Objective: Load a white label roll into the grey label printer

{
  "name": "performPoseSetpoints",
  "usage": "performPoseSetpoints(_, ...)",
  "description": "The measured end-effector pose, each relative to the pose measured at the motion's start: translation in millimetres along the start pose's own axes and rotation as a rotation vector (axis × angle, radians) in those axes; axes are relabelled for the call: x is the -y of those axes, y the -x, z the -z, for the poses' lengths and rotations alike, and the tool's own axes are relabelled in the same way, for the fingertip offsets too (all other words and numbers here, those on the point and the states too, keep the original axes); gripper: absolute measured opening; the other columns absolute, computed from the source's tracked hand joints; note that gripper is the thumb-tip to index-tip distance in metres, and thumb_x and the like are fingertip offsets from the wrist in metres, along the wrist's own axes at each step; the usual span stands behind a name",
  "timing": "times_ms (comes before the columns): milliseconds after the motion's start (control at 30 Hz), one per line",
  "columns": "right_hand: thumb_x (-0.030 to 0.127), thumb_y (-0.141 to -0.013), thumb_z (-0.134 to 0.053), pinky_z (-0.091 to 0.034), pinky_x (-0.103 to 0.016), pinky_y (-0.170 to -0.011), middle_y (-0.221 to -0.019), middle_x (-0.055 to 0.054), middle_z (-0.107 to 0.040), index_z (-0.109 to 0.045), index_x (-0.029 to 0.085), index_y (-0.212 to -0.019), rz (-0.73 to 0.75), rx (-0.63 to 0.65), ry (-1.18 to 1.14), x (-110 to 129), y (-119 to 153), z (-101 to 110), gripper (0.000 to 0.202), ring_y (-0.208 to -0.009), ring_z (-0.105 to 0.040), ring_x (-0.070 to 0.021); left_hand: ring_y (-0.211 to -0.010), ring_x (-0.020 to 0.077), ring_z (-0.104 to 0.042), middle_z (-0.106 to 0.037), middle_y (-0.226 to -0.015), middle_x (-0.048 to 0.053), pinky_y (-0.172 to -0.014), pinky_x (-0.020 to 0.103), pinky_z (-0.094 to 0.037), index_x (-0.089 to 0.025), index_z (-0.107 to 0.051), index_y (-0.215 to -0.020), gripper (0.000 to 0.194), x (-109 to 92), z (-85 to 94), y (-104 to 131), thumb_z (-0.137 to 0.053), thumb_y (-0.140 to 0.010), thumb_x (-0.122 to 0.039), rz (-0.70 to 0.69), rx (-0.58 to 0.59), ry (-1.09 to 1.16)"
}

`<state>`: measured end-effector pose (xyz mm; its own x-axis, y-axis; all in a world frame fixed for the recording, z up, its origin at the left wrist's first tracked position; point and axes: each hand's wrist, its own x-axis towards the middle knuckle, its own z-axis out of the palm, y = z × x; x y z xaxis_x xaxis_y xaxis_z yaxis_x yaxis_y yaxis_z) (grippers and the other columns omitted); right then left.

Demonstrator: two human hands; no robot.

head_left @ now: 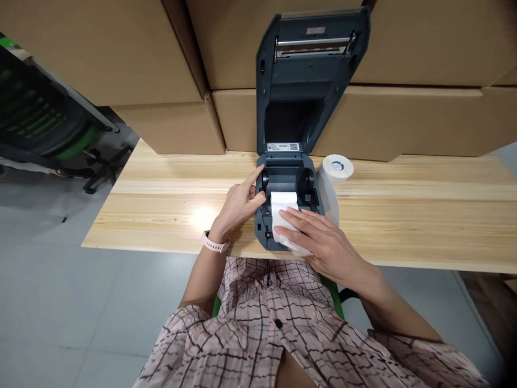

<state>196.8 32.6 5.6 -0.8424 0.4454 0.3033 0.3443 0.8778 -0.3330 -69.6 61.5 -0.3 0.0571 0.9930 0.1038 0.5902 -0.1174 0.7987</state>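
Note:
A dark grey label printer point(283, 166) sits on the table with its lid point(294, 81) raised, leaving the inside visible. A strip of white paper point(284, 199) lies over the front of the bay and past the printer's front edge. My right hand point(323, 240) is on this paper, fingers across its top; the thumb is hidden. At the printer's left rim, my left hand point(243, 198) touches the edge with its index finger and thumb spread apart. Right of the printer stands a white paper roll point(338, 166), its loose end trailing toward me along the printer's side.
Large cardboard boxes point(404, 124) are stacked along the back of the wooden table point(424, 215), directly behind the raised lid. The table's front edge runs close to my lap. A green and black chair point(52, 118) is on the floor at the left.

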Motion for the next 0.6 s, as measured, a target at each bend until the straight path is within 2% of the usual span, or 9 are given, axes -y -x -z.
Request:
performPoseSetpoints(133,0.000,-0.089,-0.054,-0.052,-0.057,-0.119,-0.160,-0.008,-0.059,-0.054,0.028,-0.153,0.022,-0.122,-0.021,-2.4,3.6,-9.2,0.070,-0.150,-0.054,-0.0258,-0.059,0.0153,-0.044,-0.046,-0.058,-0.008,-0.065,0.031,-0.037,-0.018,-0.047,-0.162,0.075,-1.2,-1.0,0.5,-0.055,-0.088,-0.029,0.027,-0.002,-0.011)
performPoseSetpoints(200,0.000,-0.089,-0.056,-0.054,-0.056,-0.116,-0.156,-0.009,-0.063,-0.057,0.026,-0.149,0.033,-0.178,-0.026,-3.7,5.6,-12.6,0.065,-0.146,-0.059,-0.0255,-0.063,0.0166,-0.049,-0.052,-0.063,-0.006,-0.068,0.032,-0.041,-0.021,-0.047,-0.162,0.074,0.2,-3.1,0.8,-0.060,-0.091,-0.037,0.050,-0.022,-0.029)
performPoseSetpoints(267,-0.001,-0.090,-0.057,-0.054,-0.056,-0.115,-0.154,-0.010,-0.065,-0.059,0.023,-0.146,0.034,-0.199,-0.030,-3.9,7.2,-14.7,0.061,-0.143,-0.060,-0.0259,-0.073,0.0192,-0.058,-0.067,-0.080,0.000,-0.074,0.034,-0.047,-0.025,-0.044,-0.164,0.078,4.7,-6.3,0.8,-0.065,-0.093,-0.047,0.052,-0.063,-0.033)
performPoseSetpoints(333,0.000,-0.091,-0.058,-0.053,-0.056,-0.116,-0.153,-0.011,-0.065,-0.060,0.022,-0.145,0.032,-0.205,-0.030,-2.9,7.9,-15.3,0.058,-0.142,-0.060,-0.0261,-0.095,0.0247,-0.066,-0.074,-0.116,0.009,-0.085,0.039,-0.053,-0.029,-0.036,-0.168,0.086,11.8,-10.3,0.2,-0.068,-0.093,-0.056,0.007,-0.097,0.008)
performPoseSetpoints(367,0.000,-0.091,-0.059,-0.053,-0.056,-0.116,-0.153,-0.011,-0.066,-0.060,0.021,-0.144,0.033,-0.209,-0.028,-2.2,7.9,-15.3,0.057,-0.142,-0.060,-0.0263,-0.111,0.0284,-0.066,-0.069,-0.137,0.013,-0.093,0.042,-0.054,-0.030,-0.031,-0.169,0.090,15.8,-12.2,-0.3,-0.067,-0.093,-0.060,-0.031,-0.102,0.039)
performPoseSetpoints(433,0.001,-0.091,-0.059,-0.053,-0.055,-0.116,-0.151,-0.012,-0.067,-0.061,0.020,-0.143,0.035,-0.224,-0.019,-0.3,7.5,-15.0,0.055,-0.141,-0.061,-0.0268,-0.143,0.0345,-0.054,-0.048,-0.167,0.014,-0.113,0.049,-0.048,-0.033,-0.023,-0.171,0.092,22.8,-15.3,-1.7,-0.065,-0.095,-0.064,-0.112,-0.085,0.092)
performPoseSetpoints(500,0.001,-0.092,-0.060,-0.053,-0.055,-0.115,-0.149,-0.014,-0.068,-0.062,0.018,-0.141,0.039,-0.238,-0.004,1.7,6.7,-14.6,0.053,-0.140,-0.062,-0.0277,-0.160,0.0354,-0.035,-0.031,-0.178,0.011,-0.129,0.054,-0.034,-0.033,-0.020,-0.172,0.090,27.4,-17.2,-3.2,-0.061,-0.097,-0.064,-0.171,-0.045,0.116)
performPoseSetpoints(600,0.002,-0.092,-0.060,-0.054,-0.055,-0.115,-0.147,-0.015,-0.070,-0.063,0.017,-0.140,0.042,-0.247,0.015,3.7,5.8,-14.3,0.050,-0.138,-0.063,-0.0282,-0.167,0.0334,-0.023,-0.023,-0.181,0.009,-0.136,0.055,-0.020,-0.033,-0.019,-0.172,0.086,29.6,-18.2,-4.7,-0.057,-0.101,-0.062,-0.199,-0.001,0.144)
